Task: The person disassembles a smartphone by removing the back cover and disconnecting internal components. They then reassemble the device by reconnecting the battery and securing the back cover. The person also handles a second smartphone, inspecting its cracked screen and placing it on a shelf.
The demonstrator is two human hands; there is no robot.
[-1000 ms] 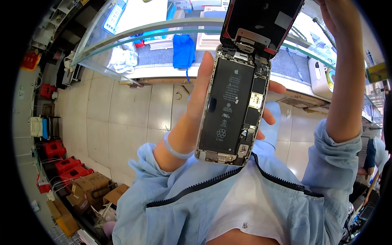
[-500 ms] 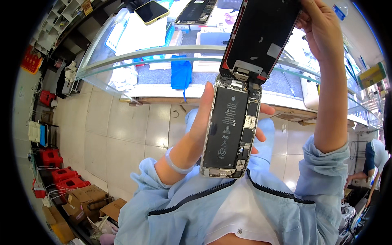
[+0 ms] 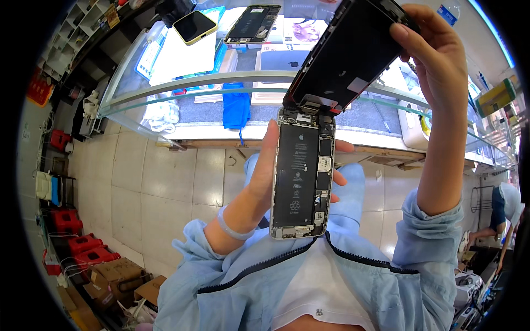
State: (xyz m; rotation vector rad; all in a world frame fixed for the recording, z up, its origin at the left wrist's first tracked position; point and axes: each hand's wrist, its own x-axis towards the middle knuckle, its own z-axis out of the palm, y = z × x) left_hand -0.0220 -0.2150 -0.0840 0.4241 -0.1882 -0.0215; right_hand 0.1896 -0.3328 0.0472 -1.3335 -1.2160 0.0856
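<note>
My left hand (image 3: 264, 165) is closed round an opened phone body (image 3: 297, 176), its thumb along the left edge and fingertips showing past the right edge. Inside the body lie a long black battery (image 3: 297, 171) and a circuit board (image 3: 324, 163) to its right. The phone's screen panel (image 3: 345, 60) is lifted at the top end, its inner side facing me. At its upper right corner my right hand (image 3: 433, 44) pinches it between thumb and fingers. The panel's lower end meets the top of the body; whether a cable joins them I cannot tell.
A glass display counter (image 3: 182, 83) stands ahead, with a yellow-edged phone (image 3: 195, 27), another opened phone (image 3: 252, 25) and a blue cloth pouch (image 3: 236, 105). Red stools (image 3: 88, 237) and cardboard boxes (image 3: 118, 276) line the left. Another person (image 3: 505, 212) bends down at the far right.
The screen panel has tilted further to the right and turned slightly, my right hand moving with it. The phone body has shifted a little left and stands more upright in view.
</note>
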